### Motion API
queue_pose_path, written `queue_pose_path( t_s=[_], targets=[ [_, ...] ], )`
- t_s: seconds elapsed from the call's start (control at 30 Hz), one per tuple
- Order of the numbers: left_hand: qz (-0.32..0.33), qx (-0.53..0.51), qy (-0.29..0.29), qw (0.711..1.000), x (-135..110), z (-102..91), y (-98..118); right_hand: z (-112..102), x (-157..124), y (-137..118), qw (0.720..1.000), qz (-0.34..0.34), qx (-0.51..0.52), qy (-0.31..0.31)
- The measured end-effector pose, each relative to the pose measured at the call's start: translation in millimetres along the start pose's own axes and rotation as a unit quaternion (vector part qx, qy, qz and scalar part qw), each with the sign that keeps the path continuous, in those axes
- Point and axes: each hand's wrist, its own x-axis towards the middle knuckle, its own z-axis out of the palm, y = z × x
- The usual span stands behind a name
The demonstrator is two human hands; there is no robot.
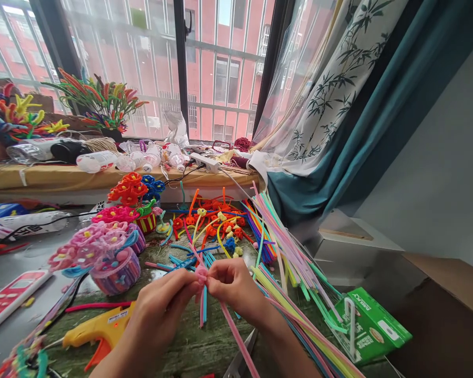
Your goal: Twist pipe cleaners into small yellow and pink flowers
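Left hand (161,310) and right hand (236,286) pinching a pink pipe-cleaner bloom (201,274)
Fingers (220,270) are pressing together on the bloom, which is hanging above the near edge of the green-streaked table (189,349), with a yellow glue gun (98,331) lying near left, scissors (240,357) poking in near, and long pipe cleaners (295,247) fanning out right

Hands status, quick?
Left hand: closed, pinching the pink pipe cleaner flower.
Right hand: closed, pinching the same flower from the other side.
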Motion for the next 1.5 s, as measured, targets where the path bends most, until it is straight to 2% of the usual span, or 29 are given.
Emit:
queue_pose_path(
  t_s=[0.27,0.43,0.53,0.63,0.77,0.9,1.1,1.27,1.5],
  targets=[
    [-0.118,-0.132,-0.032,0.984,-2,4.2,-6,1,-2,0,1.0,0.011,-0.005,0.003],
    [-0.206,-0.218,-0.07,0.951,0,4.1,-1,1,-3,-1,1.0,0.004,-0.008,-0.001],
    [-0.261,-0.257,-0.07,0.928,2,3.1,6,2,-4,-1,1.0,0.003,-0.008,-0.013],
    [-0.284,-0.266,-0.075,0.918,3,1.0,10,2,-4,0,1.0,0.005,-0.002,-0.021],
    [-0.254,-0.233,-0.08,0.935,5,-2.3,9,3,-4,-1,1.0,0.001,-0.003,-0.03],
    [-0.213,-0.173,-0.022,0.961,5,-5.1,3,3,-5,-6,0.999,0.005,0.026,-0.031],
    [-0.08,-0.115,0.034,0.99,6,-10.6,-1,-1,-5,-9,0.995,0.025,0.09,-0.033],
    [0.011,-0.085,0.048,0.995,6,-12.8,5,-3,-4,-7,0.992,0.045,0.103,-0.063],
    [-0.007,-0.107,0.034,0.994,6,-13.0,4,1,-6,-9,0.995,0.017,0.076,-0.063]
  ],
)
